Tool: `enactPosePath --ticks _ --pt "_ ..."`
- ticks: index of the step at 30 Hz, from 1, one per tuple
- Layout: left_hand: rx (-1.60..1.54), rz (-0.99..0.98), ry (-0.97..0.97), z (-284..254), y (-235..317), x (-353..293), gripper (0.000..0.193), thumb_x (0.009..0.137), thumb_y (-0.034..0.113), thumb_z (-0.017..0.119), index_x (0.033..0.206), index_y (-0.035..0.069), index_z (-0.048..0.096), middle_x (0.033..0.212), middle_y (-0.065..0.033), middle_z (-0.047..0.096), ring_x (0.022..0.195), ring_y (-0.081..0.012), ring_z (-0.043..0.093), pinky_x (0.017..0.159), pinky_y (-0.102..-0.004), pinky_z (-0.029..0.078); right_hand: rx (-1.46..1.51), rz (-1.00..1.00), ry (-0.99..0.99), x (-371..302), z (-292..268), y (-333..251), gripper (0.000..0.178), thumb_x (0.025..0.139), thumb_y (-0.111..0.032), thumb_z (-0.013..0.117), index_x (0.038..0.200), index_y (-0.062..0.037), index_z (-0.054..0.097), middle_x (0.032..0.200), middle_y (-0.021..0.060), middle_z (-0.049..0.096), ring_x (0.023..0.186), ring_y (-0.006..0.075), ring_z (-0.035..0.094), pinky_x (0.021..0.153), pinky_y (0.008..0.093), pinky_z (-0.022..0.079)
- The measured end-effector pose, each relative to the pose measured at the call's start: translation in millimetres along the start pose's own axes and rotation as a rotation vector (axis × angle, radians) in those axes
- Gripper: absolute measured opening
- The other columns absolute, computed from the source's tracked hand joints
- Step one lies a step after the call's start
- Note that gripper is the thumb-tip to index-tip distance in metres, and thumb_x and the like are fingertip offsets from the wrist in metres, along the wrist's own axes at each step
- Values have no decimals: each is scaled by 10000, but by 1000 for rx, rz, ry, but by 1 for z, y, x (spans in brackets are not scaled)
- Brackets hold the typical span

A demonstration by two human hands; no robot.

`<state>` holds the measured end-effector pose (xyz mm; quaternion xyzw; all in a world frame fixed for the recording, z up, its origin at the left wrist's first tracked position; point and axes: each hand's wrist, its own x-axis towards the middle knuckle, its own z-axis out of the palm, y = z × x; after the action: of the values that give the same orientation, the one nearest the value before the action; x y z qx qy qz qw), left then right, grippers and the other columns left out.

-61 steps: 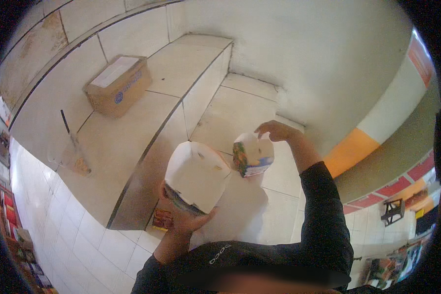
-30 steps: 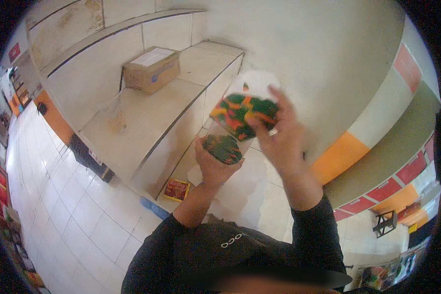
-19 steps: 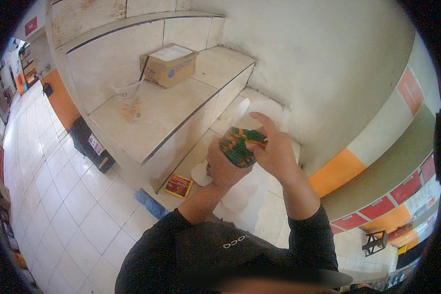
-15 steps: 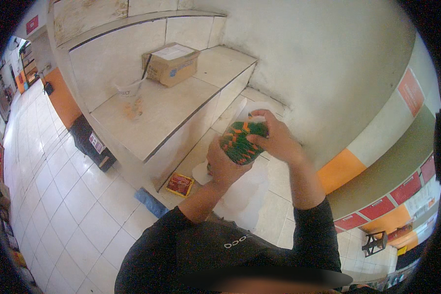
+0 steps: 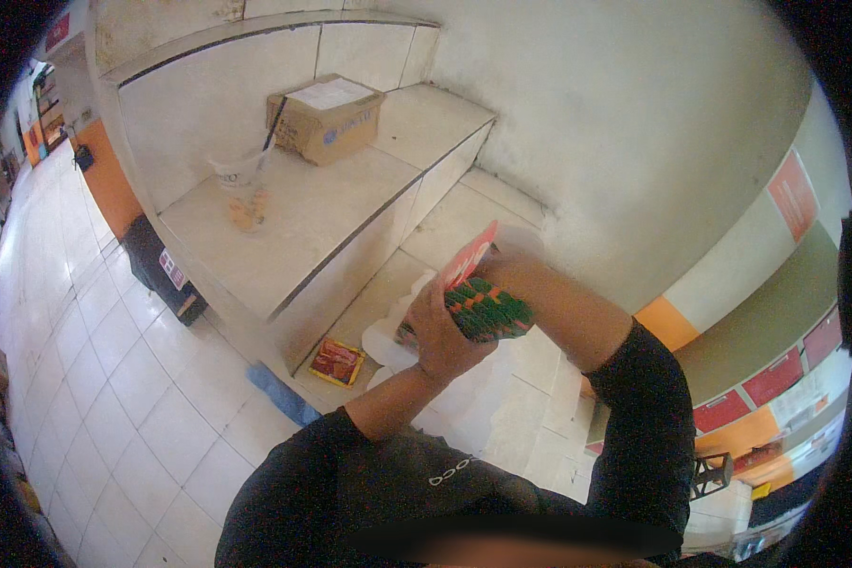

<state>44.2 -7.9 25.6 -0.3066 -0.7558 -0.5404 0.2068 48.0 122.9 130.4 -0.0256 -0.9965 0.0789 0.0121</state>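
My left hand (image 5: 452,343) is wrapped around a green bundle with orange marks (image 5: 483,310), which looks like many thin layers pressed together. A flat red piece with white marks (image 5: 470,259) stands up along the bundle's far side. My right hand (image 5: 509,254) is beside the red piece at the bundle's far right; it is smeared by motion and its fingers do not show. Below both hands lies a whitish translucent sheet (image 5: 456,393). A red and yellow packet (image 5: 336,363) rests left of my left forearm.
A cardboard box (image 5: 326,128) stands on the tiled ledge (image 5: 336,222). Near it are a clear cup (image 5: 237,171) with a dark stick and some orange bits (image 5: 248,209). A blue cloth (image 5: 282,393) lies at the ledge's foot. A wall (image 5: 634,123) rises at the right.
My right hand has moved off the bundle's face to its far side and is blurred. The bundle has turned and the red piece has come into view. My left hand keeps its hold.
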Motion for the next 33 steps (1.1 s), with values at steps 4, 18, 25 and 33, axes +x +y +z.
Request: enactPosePath --ticks 4,18,25,33 --pt "-44 43 181 14 -20 0 1036 416 389 821 1212 -18 297 1100 -181 457 1015 -361 443 899 -467 331 -62 380 -79 44 10 -1 297 722 -286 642 960 -109 639 960 146 626 921 281 592 828 367 449" --pt "-149 -20 169 18 -41 -5 1044 427 346 811 1241 -8 262 1198 -206 351 1140 -377 323 941 -469 259 -218 258 -89 69 55 -15 349 677 -282 703 957 -91 618 951 108 612 891 239 587 802 344 456" --pt "-114 -221 -73 -2 -34 1 1155 376 436 846 1263 6 243 1186 -206 375 1112 -353 381 958 -414 306 -331 -77 -123 61 0 -33 381 655 -280 734 956 -82 608 947 89 605 877 218 585 790 333 460" --pt "-881 -121 -502 -10 -139 30 1340 370 561 822 1386 110 75 1387 -177 221 1307 -306 179 1038 -475 155 1371 -172 1016 -70 43 41 1025 584 -503 755 1346 -175 152 1369 138 272 1237 312 307 933 522 343"
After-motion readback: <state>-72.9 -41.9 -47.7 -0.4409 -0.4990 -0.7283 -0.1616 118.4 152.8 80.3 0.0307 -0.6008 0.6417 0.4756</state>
